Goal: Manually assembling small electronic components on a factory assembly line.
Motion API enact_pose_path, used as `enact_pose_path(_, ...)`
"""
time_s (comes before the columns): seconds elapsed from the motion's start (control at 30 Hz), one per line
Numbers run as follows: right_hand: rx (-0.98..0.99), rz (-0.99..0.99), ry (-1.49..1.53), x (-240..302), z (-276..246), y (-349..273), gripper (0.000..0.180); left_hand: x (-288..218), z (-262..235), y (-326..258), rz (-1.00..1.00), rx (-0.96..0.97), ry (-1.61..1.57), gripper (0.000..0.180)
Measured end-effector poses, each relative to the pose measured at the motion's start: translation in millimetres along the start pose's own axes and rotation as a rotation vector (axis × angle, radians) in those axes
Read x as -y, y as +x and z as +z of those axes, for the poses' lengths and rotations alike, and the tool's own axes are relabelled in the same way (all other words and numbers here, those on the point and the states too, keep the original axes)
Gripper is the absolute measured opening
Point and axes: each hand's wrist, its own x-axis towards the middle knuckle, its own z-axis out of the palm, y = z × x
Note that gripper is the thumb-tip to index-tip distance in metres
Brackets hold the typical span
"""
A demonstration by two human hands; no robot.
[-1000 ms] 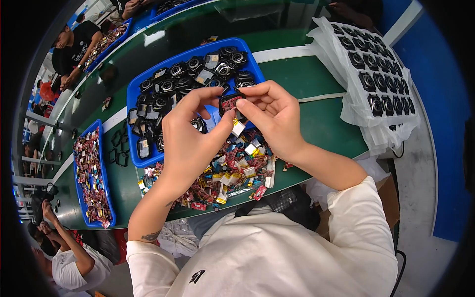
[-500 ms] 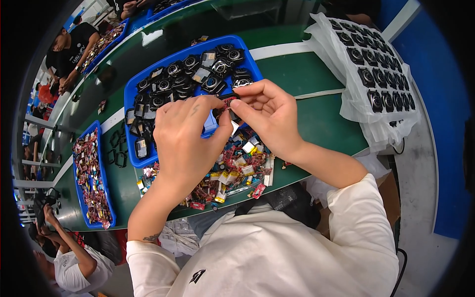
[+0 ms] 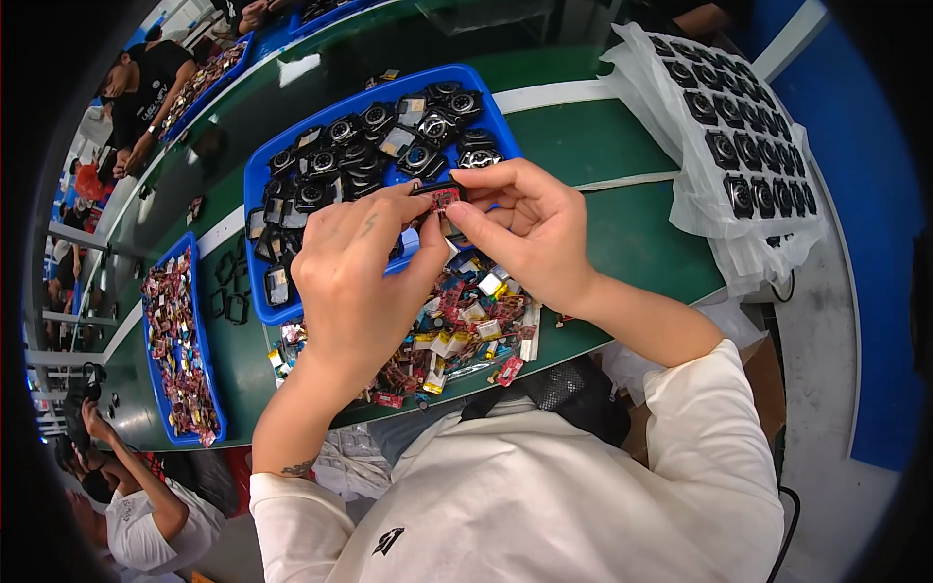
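Note:
Between my two hands, above the near edge of a blue tray (image 3: 260,185), is a black watch case with a red circuit board (image 3: 443,198) showing in it. My left hand (image 3: 362,255) grips its left side, thumb below and fingers above. On the right side, my right hand (image 3: 525,219) pinches it, the thumb against the red board and the forefinger on the top edge. The tray holds many black watch cases (image 3: 342,131). Below my hands lies a pile of red circuit boards with small silver and yellow batteries (image 3: 452,340), partly hidden by my left hand and wrist.
A narrow blue tray (image 3: 222,403) of similar boards stands at left, with black frames (image 3: 229,282) beside it. Rows of watch cases sit in a plastic-wrapped white tray (image 3: 714,199) at right on the green table (image 3: 641,243). Co-workers (image 3: 155,83) are at the left.
The watch case has turned so that more of the red board shows. My left hand has shifted slightly left and my right thumb has moved a little along the board.

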Motion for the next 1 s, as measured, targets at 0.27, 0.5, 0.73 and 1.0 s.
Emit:
enact_pose_path(0.27,-0.006,-0.028,0.033,-4,-3,-1,0.018,0,3,-5,0.051,-0.005,-0.015,0.014)
enact_pose_path(0.5,-0.022,0.008,0.076,-7,-9,3,0.016,-3,6,-1,-0.004,0.077,-0.065,0.022)
enact_pose_path(0.73,-0.048,0.021,0.080,2,-6,11,0.016,15,-27,0,-0.396,0.074,-0.424,0.036)
enact_pose_path(1.0,-0.296,-0.139,-0.250,-9,-61,98,0.022,140,-79,-63,-0.457,-0.412,-0.051,0.015)
